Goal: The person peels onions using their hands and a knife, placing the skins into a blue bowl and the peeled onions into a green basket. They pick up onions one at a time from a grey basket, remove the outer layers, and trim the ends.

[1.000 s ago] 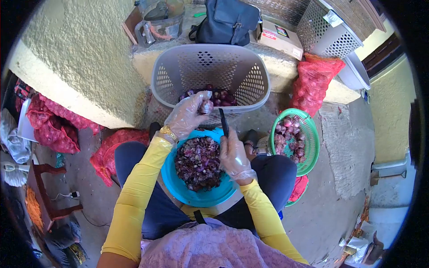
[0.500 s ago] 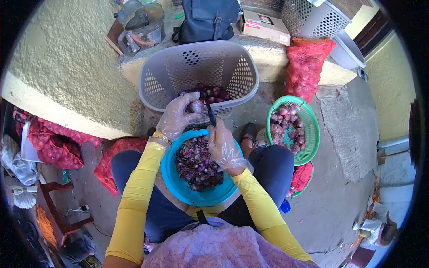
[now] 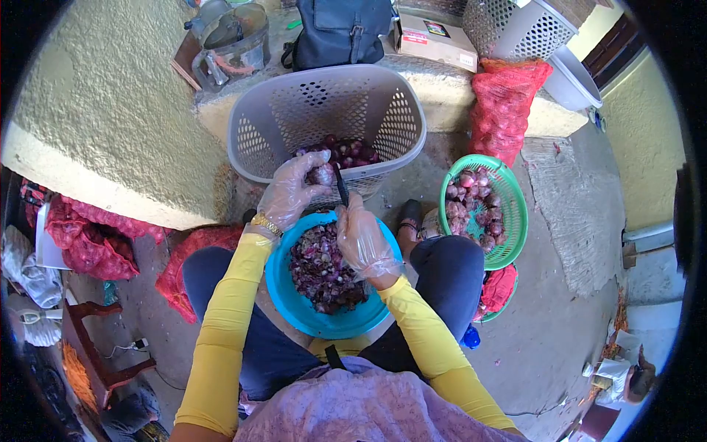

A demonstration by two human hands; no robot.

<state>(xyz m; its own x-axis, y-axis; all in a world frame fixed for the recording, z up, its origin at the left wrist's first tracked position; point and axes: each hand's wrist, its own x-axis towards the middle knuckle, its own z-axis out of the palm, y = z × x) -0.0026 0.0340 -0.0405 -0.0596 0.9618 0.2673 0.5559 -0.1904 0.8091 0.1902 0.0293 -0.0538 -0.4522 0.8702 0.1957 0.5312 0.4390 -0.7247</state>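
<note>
My left hand (image 3: 289, 190), in a clear plastic glove, is closed on an onion (image 3: 321, 175) at the front rim of the grey perforated basket (image 3: 243, 168). Gloved as well, my right hand (image 3: 362, 234) grips a dark-handled knife (image 3: 341, 186), whose upper end is beside the onion. Below both hands sits a blue basin (image 3: 283, 309) holding purple onion skins and trimmings (image 3: 324, 272). Purple onions (image 3: 353, 153) lie in the bottom of the grey basket. To the right, a green basket (image 3: 518, 214) holds more onions (image 3: 471, 199).
A red mesh sack of onions (image 3: 508, 107) leans against the ledge at the upper right. On the ledge are a black backpack (image 3: 342, 33), a cardboard box (image 3: 436, 43) and a bucket (image 3: 236, 44). More red sacks (image 3: 92, 239) lie left, near a wooden frame (image 3: 99, 361).
My right hand has moved slightly left, and the knife has shifted left and up toward the onion. My left hand stays nearly in place, still holding the onion.
</note>
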